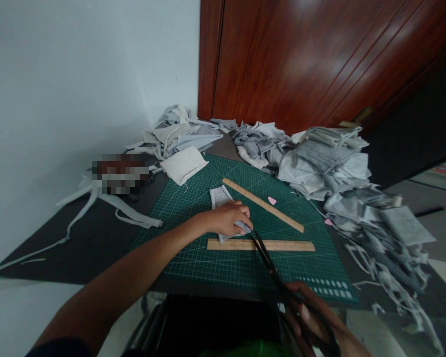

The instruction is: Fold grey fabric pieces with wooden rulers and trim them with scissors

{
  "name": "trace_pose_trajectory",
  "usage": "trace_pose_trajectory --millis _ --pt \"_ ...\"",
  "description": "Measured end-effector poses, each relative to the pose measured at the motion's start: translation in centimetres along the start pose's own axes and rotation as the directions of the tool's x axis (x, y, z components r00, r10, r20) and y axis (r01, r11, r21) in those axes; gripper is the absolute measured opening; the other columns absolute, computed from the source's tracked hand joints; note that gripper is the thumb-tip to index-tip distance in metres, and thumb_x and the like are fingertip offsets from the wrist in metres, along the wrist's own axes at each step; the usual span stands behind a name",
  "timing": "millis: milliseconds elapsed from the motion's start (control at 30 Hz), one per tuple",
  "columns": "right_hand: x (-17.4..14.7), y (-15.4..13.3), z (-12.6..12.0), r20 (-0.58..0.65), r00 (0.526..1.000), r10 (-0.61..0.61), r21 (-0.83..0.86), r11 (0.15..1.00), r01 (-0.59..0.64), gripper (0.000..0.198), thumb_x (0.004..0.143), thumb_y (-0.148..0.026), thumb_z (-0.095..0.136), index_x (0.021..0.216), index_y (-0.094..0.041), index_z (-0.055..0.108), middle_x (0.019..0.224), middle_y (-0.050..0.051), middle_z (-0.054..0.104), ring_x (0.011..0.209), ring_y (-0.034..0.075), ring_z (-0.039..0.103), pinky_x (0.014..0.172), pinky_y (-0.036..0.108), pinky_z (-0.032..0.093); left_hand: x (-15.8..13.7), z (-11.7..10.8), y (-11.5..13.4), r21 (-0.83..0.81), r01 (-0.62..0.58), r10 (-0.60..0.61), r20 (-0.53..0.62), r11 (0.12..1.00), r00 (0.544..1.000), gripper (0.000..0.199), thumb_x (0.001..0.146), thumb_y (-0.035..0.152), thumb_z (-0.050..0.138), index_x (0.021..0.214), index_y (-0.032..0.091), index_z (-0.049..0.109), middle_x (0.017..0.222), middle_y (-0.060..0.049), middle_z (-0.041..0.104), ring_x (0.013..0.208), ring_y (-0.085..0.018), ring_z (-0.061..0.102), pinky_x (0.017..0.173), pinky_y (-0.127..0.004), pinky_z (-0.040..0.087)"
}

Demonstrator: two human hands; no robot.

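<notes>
Dark table [96, 250] stands against a white wall [78, 74] and a reddish wooden door [301, 59]. Green cutting mat [193, 267] on top, grey cloth heap [323, 163] at its right edge. Small grey cloth [219, 196] lies mid-mat near two wooden rulers [290, 246]; left hand [228, 219] clamped on it. Right hand [312, 317] grips black scissors [271, 265], tips just beside the left fingertips.

Light is dim — the door [282, 64] gleams faintly.

Cloth [220, 195] lies on the mat [200, 270], left of scissors [280, 283].
</notes>
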State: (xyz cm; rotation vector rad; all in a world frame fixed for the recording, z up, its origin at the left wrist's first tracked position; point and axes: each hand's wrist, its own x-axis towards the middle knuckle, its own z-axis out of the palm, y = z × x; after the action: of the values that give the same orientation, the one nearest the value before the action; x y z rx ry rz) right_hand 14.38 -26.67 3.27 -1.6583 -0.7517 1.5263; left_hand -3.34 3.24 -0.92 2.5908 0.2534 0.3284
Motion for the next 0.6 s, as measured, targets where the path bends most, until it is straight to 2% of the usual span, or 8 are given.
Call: trace_pose_trajectory --millis 100,200,300,467,600 --pt "0.7 0.4 -0.2 0.026 1.0 -0.008 -0.015 1.0 0.009 0.068 0.084 -0.072 0.068 0.13 -0.024 0.053 0.066 -0.008 0.045 0.051 0.008 0.036 0.045 0.02 0.031 0.2 0.0 -0.2 -0.011 0.002 -0.002 0.019 1.0 1.0 0.026 0.082 0.022 0.078 0.108 0.028 0.079 0.104 -0.002 0.067 0.101 -0.022 0.057 0.092 -0.034 0.039" --pt "1.2 0.8 -0.2 0.044 0.998 -0.039 -0.027 0.999 0.041 0.067 0.086 -0.072 0.066 0.13 -0.024 0.05 0.065 -0.009 0.045 0.047 0.007 0.035 0.042 0.019 0.028 0.3 0.0 -0.3 -0.026 0.008 -0.008 0.033 1.0 0.999 0.027 0.082 0.022 0.078 0.108 0.028 0.079 0.103 -0.002 0.066 0.101 -0.023 0.057 0.092 -0.034 0.039" --pt "1.3 0.9 0.2 0.067 0.996 -0.059 -0.025 0.998 0.061 0.068 0.083 -0.074 0.068 0.127 -0.024 0.051 0.066 -0.009 0.047 0.043 0.005 0.033 0.04 0.018 0.029 0.3 0.0 -0.3 -0.032 0.014 -0.013 0.033 0.999 0.999 0.027 0.081 0.023 0.077 0.108 0.028 0.079 0.105 -0.002 0.066 0.102 -0.023 0.057 0.095 -0.036 0.038" --pt "1.5 1.0 0.5 -0.002 0.999 -0.049 -0.042 0.998 0.049 0.066 0.085 -0.071 0.07 0.13 -0.025 0.052 0.07 -0.007 0.052 0.043 0.004 0.032 0.039 0.017 0.029 0.2 0.0 -0.1 -0.036 0.006 -0.005 0.02 0.999 1.0 0.027 0.081 0.021 0.076 0.108 0.027 0.079 0.105 -0.003 0.066 0.103 -0.024 0.056 0.096 -0.038 0.038" --pt "1.7 1.5 0.3 0.033 0.999 -0.025 -0.004 1.0 0.025 0.069 0.083 -0.07 0.072 0.132 -0.025 0.051 0.069 -0.008 0.053 0.042 0.004 0.034 0.04 0.017 0.035 0.3 0.1 -0.2 -0.049 0.002 -0.001 0.013 0.999 1.0 0.026 0.082 0.02 0.075 0.106 0.028 0.079 0.104 -0.003 0.066 0.103 -0.024 0.055 0.096 -0.039 0.037"
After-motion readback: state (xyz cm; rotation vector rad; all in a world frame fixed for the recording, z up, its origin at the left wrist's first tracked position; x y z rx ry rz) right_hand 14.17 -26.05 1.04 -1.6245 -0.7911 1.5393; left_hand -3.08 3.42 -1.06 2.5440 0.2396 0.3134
